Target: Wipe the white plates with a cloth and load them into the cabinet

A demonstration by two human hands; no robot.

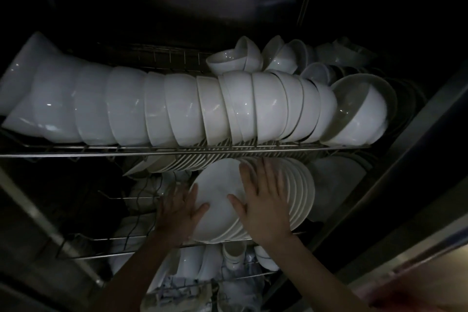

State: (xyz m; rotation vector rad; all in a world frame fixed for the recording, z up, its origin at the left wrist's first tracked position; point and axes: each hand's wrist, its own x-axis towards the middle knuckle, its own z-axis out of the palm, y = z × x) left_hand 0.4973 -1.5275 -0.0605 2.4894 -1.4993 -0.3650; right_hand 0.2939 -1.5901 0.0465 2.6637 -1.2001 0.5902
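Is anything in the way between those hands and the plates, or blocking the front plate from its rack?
Nothing visible does. The left hand touches the front plate, and the right hand lies across it and the row of plates. The plate already stands in the wire rack. The bowls sit on the shelf above.
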